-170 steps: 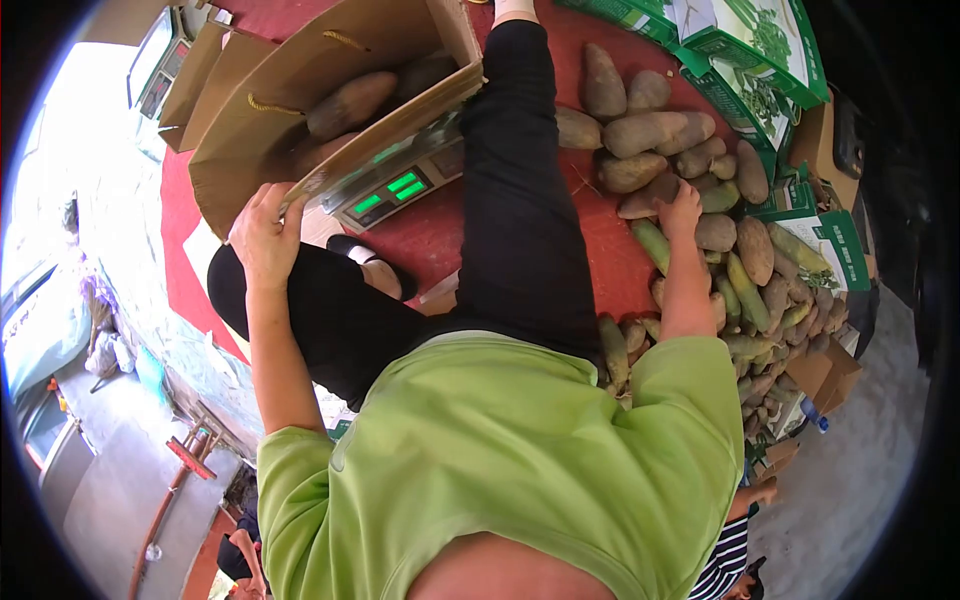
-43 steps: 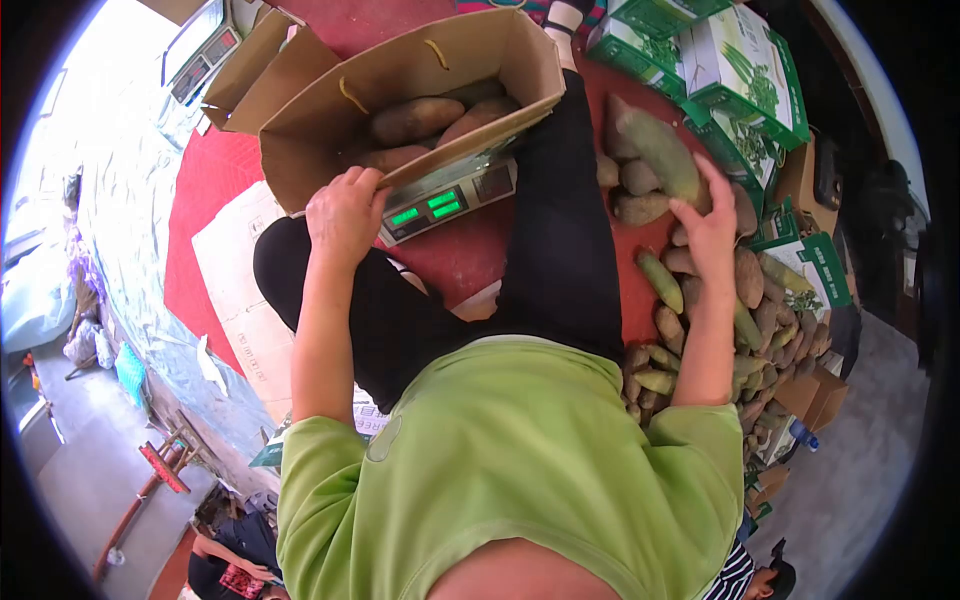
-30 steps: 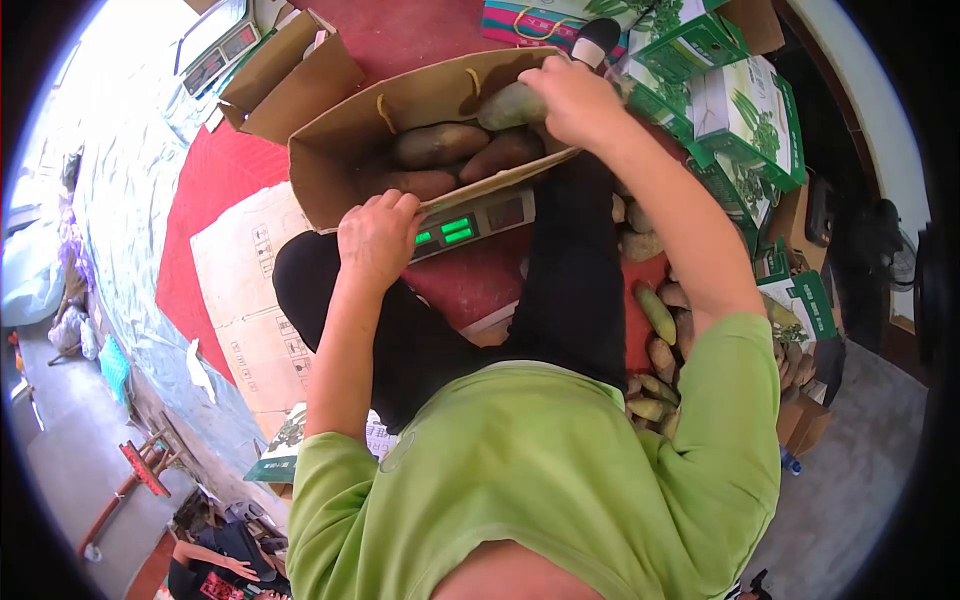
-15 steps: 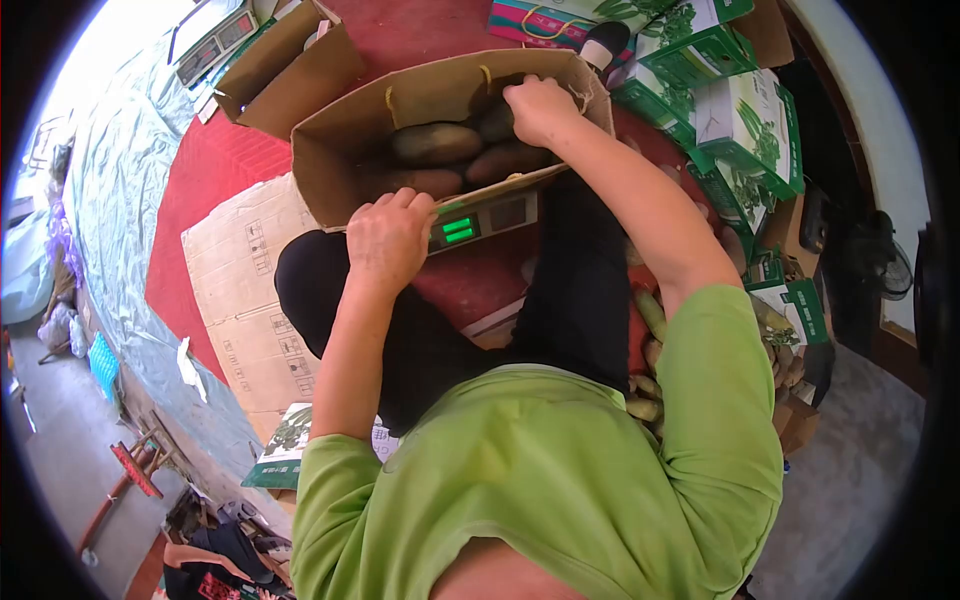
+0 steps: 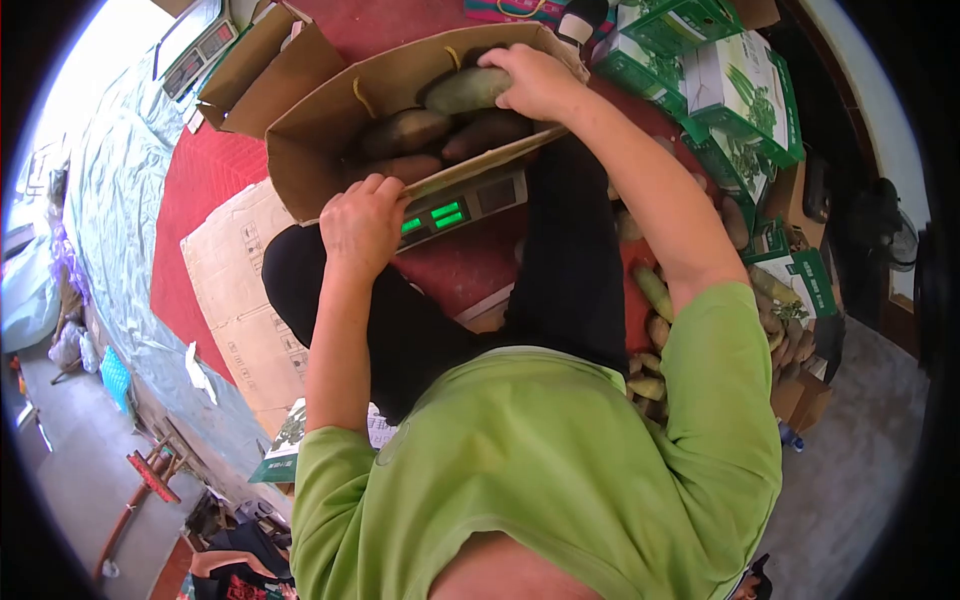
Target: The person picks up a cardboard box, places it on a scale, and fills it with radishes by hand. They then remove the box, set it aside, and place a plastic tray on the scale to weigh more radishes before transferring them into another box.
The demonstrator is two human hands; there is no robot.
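An open cardboard box [image 5: 312, 140] with yellow cord handles rests on a digital scale [image 5: 497, 196] whose display glows green. Inside lie several long, dark radishes [image 5: 405, 131]. At the box's far right, my right hand [image 5: 540, 85] is closed around one end of a pale green radish [image 5: 466, 90], which is above the others. My left hand [image 5: 362, 225] is closed over the box's near left edge, fingers hooked over the rim. The scale's body is partly hidden beneath the box.
Green-and-white printed cartons [image 5: 738, 90] are stacked at the right. More radishes [image 5: 652, 292] lie beside my right leg. Flattened cardboard [image 5: 235, 290] lies at the left, and another open box [image 5: 270, 75] and a second scale [image 5: 200, 55] stand beyond it.
My right hand has come up out of the box's far right corner with a green radish now showing in its grip. The left hand stays on the rim; the view has shifted slightly.
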